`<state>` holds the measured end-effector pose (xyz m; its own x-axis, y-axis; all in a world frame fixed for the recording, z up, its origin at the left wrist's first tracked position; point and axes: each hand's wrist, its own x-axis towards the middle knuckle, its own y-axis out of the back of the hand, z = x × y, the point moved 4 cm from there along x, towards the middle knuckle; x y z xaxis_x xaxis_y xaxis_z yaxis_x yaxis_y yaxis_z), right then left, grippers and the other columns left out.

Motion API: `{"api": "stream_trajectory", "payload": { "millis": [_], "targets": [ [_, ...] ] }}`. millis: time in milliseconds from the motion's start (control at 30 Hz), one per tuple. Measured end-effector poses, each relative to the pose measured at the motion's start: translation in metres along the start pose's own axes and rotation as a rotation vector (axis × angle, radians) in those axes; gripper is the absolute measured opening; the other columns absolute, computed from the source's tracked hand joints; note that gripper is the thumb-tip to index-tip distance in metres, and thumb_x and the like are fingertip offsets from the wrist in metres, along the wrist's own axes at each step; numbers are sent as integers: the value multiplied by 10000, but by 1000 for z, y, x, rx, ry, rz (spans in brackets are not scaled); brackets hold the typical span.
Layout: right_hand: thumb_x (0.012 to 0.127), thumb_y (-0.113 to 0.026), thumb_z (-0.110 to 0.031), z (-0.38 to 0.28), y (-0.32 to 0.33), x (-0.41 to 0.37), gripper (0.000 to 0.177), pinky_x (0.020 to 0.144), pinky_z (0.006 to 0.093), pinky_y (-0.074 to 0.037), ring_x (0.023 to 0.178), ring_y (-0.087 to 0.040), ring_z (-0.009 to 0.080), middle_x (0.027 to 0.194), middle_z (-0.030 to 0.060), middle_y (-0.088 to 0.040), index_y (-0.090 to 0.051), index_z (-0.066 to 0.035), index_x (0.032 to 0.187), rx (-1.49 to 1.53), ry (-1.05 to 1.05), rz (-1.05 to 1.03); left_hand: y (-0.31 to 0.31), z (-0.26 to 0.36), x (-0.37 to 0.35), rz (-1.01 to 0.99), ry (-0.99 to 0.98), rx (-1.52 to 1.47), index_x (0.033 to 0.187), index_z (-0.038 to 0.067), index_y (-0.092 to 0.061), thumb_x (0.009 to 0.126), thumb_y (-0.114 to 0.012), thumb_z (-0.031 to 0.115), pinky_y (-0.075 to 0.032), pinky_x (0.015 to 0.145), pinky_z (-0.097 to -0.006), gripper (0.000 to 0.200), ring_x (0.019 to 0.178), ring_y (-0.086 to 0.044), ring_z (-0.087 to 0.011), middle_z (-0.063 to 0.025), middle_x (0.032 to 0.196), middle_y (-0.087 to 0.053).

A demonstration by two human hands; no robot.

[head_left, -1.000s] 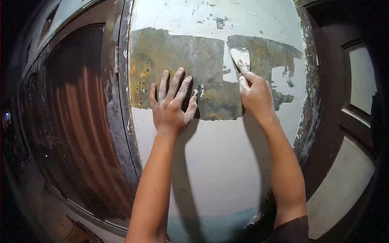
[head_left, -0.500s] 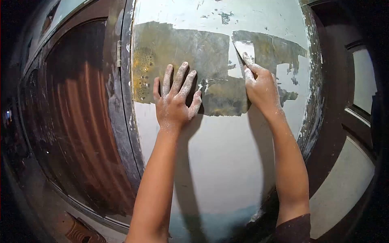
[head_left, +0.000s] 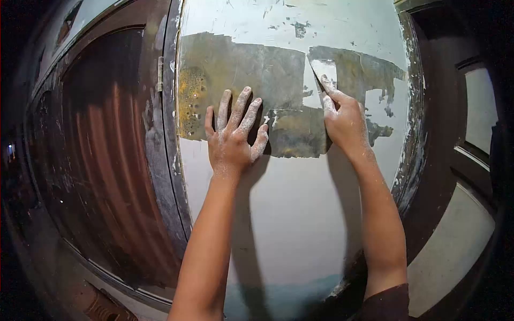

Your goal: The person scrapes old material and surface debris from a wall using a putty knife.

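Note:
A white wall [head_left: 300, 214] with a wide bare grey-brown patch [head_left: 241, 64], where the paint is off, stands before me. My left hand [head_left: 233, 136] is open with fingers spread, lying against the lower left of that patch; white dust coats its fingers. My right hand [head_left: 345, 120] grips a scraper [head_left: 325, 68], its flat blade against the wall and its handle hidden in my fist. Beside the blade is a strip of remaining white paint [head_left: 311, 96], with bare surface to either side.
At left is a dark wooden door frame [head_left: 170, 107] with a hinge [head_left: 159, 74] and a brown panel [head_left: 107, 160]. A worn dark frame [head_left: 415, 107] borders the wall at right, next to a door with pale panels [head_left: 455, 241]. A brown slotted object [head_left: 107, 307] lies low at left.
The whole view has shifted slightly, so the wall and hands sit a little lower in the picture. Against the wall, both hands and the scraper show hardly any movement.

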<state>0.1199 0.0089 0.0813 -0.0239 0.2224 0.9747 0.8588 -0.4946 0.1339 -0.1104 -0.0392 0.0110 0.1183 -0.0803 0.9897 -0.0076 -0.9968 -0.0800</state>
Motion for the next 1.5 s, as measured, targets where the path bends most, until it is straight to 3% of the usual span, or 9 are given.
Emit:
{"api": "stream_trajectory", "payload": {
  "millis": [400,467,633,700,733,933,1300,1333,1500],
  "targets": [
    [1002,-584,-234,-13,2,9,319,791,503,-550,902,-708,457,949,276,-719,-743,-72,1226,-102,-53,-27,0,0,0,-5,13,-10,1426,250,-657,902,-683,368,-210,1256,-561,538,1542,-371,-293,37,1644,-463],
    [1001,-582,-162,-11,5,5,396,920,397,-547,1065,-734,373,1234,237,-711,-667,-68,1376,-72,-147,-111,-1,-2,0,3,14,-21,1425,251,-658,901,-682,366,-208,1256,-565,537,1543,-369,-293,36,1643,-465],
    [1025,-559,-109,20,10,-31,398,992,345,-529,1178,-720,308,1321,237,-679,-631,-28,1408,-107,-132,-134,1,1,-1,-18,22,-29,1430,248,-656,912,-674,367,-202,1258,-570,532,1546,-361,-297,32,1641,-467],
    [1007,-589,-154,26,13,-53,383,652,455,-510,695,-666,426,841,278,-663,-669,-109,1379,-40,-68,-22,1,0,0,-31,29,-33,1437,248,-647,925,-665,367,-187,1266,-571,526,1556,-345,-298,34,1648,-456],
    [1008,-587,-128,28,13,-64,416,624,431,-499,659,-656,406,820,277,-642,-644,-130,1420,-41,-46,-20,1,0,-1,-26,26,-33,1437,248,-648,924,-666,366,-189,1264,-572,527,1553,-349,-299,33,1648,-457],
    [986,-622,-141,38,4,-87,289,704,450,-539,794,-704,442,898,286,-691,-731,-26,1228,22,-148,-34,0,0,0,-27,18,-25,1439,246,-647,922,-675,360,-188,1261,-572,530,1547,-359,-306,30,1648,-457],
    [980,-622,-151,43,7,-90,383,676,459,-528,726,-685,425,870,268,-689,-682,-92,1355,-8,-55,-47,0,1,-1,-10,6,-7,1431,250,-657,914,-672,373,-207,1255,-553,532,1541,-366,-309,27,1643,-467],
    [971,-619,-135,35,11,-89,422,675,462,-527,721,-681,427,872,267,-689,-661,-113,1390,-7,-214,-112,-1,1,-1,-6,8,2,1429,249,-660,911,-675,363,-213,1252,-556,531,1538,-373,-308,26,1639,-474],
    [975,-614,-150,39,10,-94,438,673,478,-516,733,-679,439,886,274,-674,-648,-137,1411,-54,-119,-91,-1,0,0,5,8,-5,1426,245,-661,910,-675,364,-218,1250,-561,530,1538,-376,-303,26,1633,-481]
  ]
}}
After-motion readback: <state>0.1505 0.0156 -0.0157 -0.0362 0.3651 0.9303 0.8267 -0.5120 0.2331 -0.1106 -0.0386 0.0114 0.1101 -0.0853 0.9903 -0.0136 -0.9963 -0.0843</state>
